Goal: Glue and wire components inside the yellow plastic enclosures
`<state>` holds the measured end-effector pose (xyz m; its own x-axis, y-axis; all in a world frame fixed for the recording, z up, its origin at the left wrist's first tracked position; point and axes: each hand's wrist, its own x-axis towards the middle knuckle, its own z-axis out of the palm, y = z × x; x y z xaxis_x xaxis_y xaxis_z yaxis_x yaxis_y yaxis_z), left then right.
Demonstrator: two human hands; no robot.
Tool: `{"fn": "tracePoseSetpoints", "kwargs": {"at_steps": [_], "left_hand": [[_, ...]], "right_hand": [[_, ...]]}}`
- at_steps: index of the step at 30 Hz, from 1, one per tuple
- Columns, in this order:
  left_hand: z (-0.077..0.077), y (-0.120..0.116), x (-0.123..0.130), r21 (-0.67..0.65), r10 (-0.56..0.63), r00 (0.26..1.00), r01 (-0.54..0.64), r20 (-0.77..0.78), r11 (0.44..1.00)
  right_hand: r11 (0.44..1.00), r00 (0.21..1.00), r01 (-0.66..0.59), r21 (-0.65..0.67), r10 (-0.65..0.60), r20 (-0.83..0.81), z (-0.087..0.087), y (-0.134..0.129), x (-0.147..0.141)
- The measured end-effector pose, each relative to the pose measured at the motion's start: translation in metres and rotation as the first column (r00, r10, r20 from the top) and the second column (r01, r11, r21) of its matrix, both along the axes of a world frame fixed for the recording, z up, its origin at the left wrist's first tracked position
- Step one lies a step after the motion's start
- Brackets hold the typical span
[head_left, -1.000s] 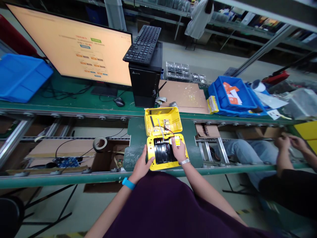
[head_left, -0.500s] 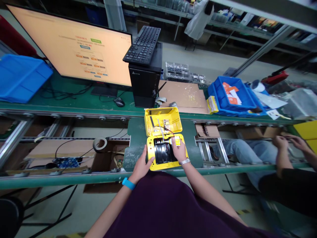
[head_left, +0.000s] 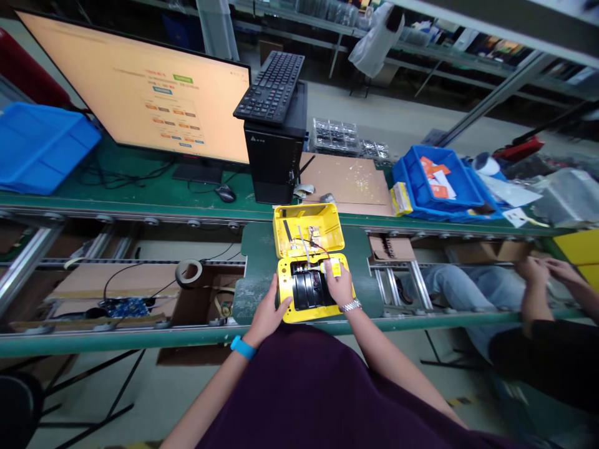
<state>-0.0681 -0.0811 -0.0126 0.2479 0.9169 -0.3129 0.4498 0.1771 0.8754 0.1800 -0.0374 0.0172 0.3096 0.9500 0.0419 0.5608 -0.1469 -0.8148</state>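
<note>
An open yellow plastic case lies in two halves on a green mat (head_left: 255, 274). Its lid half (head_left: 290, 219) sits farther from me and holds thin wires and small parts. The base half (head_left: 290, 268) holds a ribbed black component (head_left: 306, 290). My left hand (head_left: 267, 310) rests flat on the base half's near left corner, holding nothing. My right hand (head_left: 338, 282) pinches a small yellow-and-white bottle (head_left: 333, 268) above the base half's right side. Its white tip points left toward the black component, and my fingers partly hide the bottle.
A monitor (head_left: 131, 87), a black computer tower (head_left: 274, 162) and a keyboard (head_left: 270, 87) stand beyond the conveyor. A blue bin of papers (head_left: 437, 181) is at the right. A tape roll (head_left: 188, 272) lies left of the mat. A co-worker's hands (head_left: 538, 271) are at the far right.
The whole view has tilted slightly. My hands and the yellow case stay almost in place, while the co-worker's hands at the right have shifted a little.
</note>
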Motion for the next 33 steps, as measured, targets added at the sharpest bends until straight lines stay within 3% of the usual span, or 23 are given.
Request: {"fn": "tracePoseSetpoints", "kwargs": {"at_steps": [17, 19, 21, 24, 26, 28, 30, 31, 33], "left_hand": [[0.0, 0.0, 0.0, 0.009, -0.007, 1.0, 0.007, -0.002, 1.0], [0.0, 0.0, 0.0, 0.005, 0.0, 1.0, 0.0, -0.003, 1.0], [0.0, 0.0, -0.001, 0.002, -0.002, 1.0, 0.002, 0.006, 1.0], [-0.002, -0.002, -0.006, -0.002, -0.018, 0.998, 0.019, 0.057, 1.0], [-0.006, -0.007, -0.012, 0.004, 0.005, 0.998, -0.006, 0.055, 1.0], [-0.012, -0.015, -0.023, 0.037, 0.102, 0.994, -0.1, -0.04, 0.994], [-0.021, -0.024, -0.039, 0.132, 0.294, 0.93, -0.271, -0.218, 0.954], [-0.026, -0.029, -0.049, 0.203, 0.421, 0.852, -0.373, -0.312, 0.905], [-0.038, -0.038, -0.072, 0.34, 0.659, 0.615, -0.565, -0.433, 0.751]], "right_hand": [[0.997, 0.992, -0.078, -0.011, 0.079, 0.102, 0.003, 0.001, 0.004], [1.0, 1.0, -0.015, -0.015, 0.015, -0.019, 0.002, 0.003, 0.002], [0.993, 0.963, 0.099, -0.057, -0.11, -0.247, 0.001, 0.006, -0.001], [0.971, 0.772, 0.169, -0.171, -0.238, -0.59, 0.003, 0.014, 0.001], [0.974, 0.681, 0.128, -0.186, -0.223, -0.698, 0.01, 0.022, 0.012], [0.981, 0.623, 0.109, -0.162, -0.194, -0.758, 0.02, 0.028, 0.033], [0.976, 0.553, 0.161, -0.145, -0.21, -0.806, 0.031, 0.034, 0.062], [0.968, 0.528, 0.209, -0.14, -0.232, -0.817, 0.038, 0.039, 0.076], [0.948, 0.548, 0.299, -0.109, -0.264, -0.793, 0.048, 0.056, 0.099]]}}
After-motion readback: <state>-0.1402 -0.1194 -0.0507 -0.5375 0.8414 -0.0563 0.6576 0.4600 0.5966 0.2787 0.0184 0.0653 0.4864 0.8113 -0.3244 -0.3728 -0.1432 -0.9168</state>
